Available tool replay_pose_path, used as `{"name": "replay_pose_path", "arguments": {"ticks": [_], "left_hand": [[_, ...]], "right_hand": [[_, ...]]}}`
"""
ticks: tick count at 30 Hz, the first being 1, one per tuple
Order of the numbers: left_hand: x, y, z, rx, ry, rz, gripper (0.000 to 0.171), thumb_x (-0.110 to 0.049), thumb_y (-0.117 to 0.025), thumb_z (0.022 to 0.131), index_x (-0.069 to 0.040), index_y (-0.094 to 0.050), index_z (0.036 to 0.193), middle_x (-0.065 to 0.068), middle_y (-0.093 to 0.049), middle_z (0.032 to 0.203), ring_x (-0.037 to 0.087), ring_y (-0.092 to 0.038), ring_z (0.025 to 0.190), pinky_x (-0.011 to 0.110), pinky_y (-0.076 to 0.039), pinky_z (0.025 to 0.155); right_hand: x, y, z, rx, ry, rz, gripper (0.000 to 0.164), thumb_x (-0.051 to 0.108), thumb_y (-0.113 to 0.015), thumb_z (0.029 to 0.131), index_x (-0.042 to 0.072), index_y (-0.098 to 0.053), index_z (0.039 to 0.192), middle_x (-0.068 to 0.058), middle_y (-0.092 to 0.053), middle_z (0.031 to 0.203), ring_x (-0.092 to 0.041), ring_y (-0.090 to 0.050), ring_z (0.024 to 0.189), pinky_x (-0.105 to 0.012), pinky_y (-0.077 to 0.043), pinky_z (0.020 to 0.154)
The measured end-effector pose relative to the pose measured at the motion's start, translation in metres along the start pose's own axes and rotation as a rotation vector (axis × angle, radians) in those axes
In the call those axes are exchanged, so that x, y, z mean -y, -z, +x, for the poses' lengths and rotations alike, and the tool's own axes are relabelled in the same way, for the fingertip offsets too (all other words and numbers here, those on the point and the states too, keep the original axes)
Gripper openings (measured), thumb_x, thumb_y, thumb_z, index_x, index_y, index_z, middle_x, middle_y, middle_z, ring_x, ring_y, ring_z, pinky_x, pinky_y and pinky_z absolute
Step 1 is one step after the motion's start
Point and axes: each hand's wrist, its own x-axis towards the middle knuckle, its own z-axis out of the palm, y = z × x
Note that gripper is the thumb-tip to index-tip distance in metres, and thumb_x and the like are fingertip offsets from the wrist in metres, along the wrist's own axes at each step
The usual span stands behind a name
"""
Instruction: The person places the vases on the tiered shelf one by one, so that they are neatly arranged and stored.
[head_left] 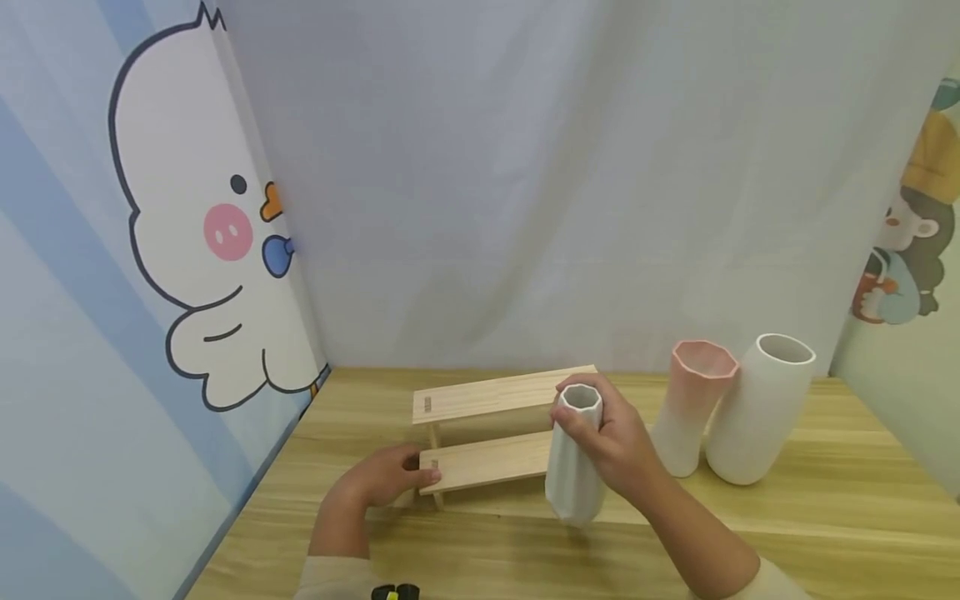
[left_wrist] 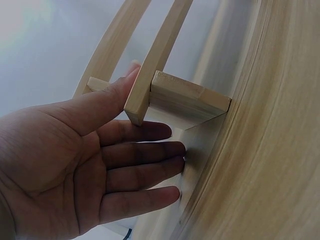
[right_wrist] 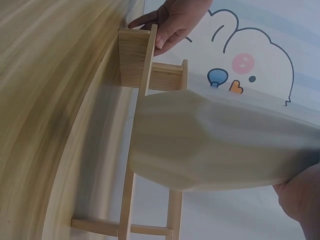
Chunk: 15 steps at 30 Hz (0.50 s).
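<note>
A two-tier wooden shelf rack (head_left: 487,463) stands on the table. At its left end my left hand (head_left: 386,477) pinches the lower plank, thumb on top. In the left wrist view the index finger (left_wrist: 135,131) lies under that plank (left_wrist: 150,75), with the other fingers held out below. My right hand (head_left: 618,442) grips a white ribbed vase (head_left: 572,479) near its rim, in front of the rack's right part. The vase is upright with a slight tilt and hides the right end of the lower plank. Its base overlaps the rack in the right wrist view.
A pink-and-white vase (head_left: 693,408) and a larger white vase (head_left: 761,412) stand close together on the right of the wooden table (head_left: 847,500). A pale curtain (head_left: 487,183) hangs behind. A small black object (head_left: 395,592) shows at the bottom edge.
</note>
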Motion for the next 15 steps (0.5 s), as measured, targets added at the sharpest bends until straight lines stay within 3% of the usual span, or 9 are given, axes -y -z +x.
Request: {"name": "replay_pose_path", "arguments": {"ticks": [10, 15], "left_hand": [[0.0, 0.0, -0.001, -0.003, 0.007, 0.003, 0.049, -0.055, -0.066, 0.088, -0.02, -0.064, 0.123, 0.006, -0.063, 0.129, 0.032, -0.055, 0.124, 0.053, -0.044, 0.103], [0.001, 0.0, 0.0, 0.003, -0.002, 0.004, 0.051, -0.055, -0.065, 0.089, -0.02, -0.063, 0.126, 0.007, -0.061, 0.132, 0.033, -0.054, 0.126, 0.054, -0.043, 0.104]], "right_hand": [[-0.003, -0.005, 0.009, -0.01, -0.047, -0.016, 0.023, 0.017, -0.062, 0.096, 0.01, -0.055, 0.116, -0.017, -0.069, 0.09, -0.016, -0.066, 0.079, -0.034, -0.057, 0.068], [-0.003, -0.009, 0.014, -0.017, -0.057, -0.027, 0.023, 0.02, -0.064, 0.095, 0.012, -0.055, 0.115, -0.013, -0.07, 0.088, -0.017, -0.066, 0.077, -0.035, -0.057, 0.067]]}}
